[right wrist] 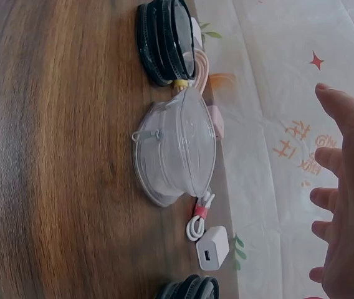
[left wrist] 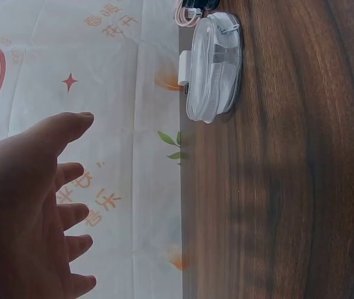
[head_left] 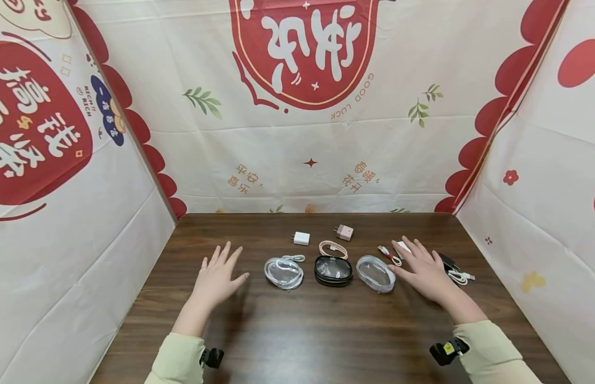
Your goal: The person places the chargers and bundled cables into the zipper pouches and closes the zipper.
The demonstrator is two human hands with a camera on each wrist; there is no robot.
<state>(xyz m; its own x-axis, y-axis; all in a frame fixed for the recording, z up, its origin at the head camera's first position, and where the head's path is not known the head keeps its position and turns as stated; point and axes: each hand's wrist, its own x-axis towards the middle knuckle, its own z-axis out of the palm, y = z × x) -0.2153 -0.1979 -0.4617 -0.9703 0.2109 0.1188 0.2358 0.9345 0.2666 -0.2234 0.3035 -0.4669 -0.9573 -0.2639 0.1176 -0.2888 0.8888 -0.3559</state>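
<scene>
My left hand is held over the left of the table with fingers spread, touching nothing. To its right lies a clear zip pouch with a white cable behind it. My right hand, fingers also spread, is above the right side and holds nothing. It partly hides a white charger plug and a black item. Nearest its thumb is another clear pouch, beside a white cable with a red band. Midway between the hands sits a black-edged clear pouch.
Behind the pouches are a white charger plug, a pink charger plug and a coiled pink cable. A white cable lies at the right. Printed cloth walls enclose the brown table at the back and sides.
</scene>
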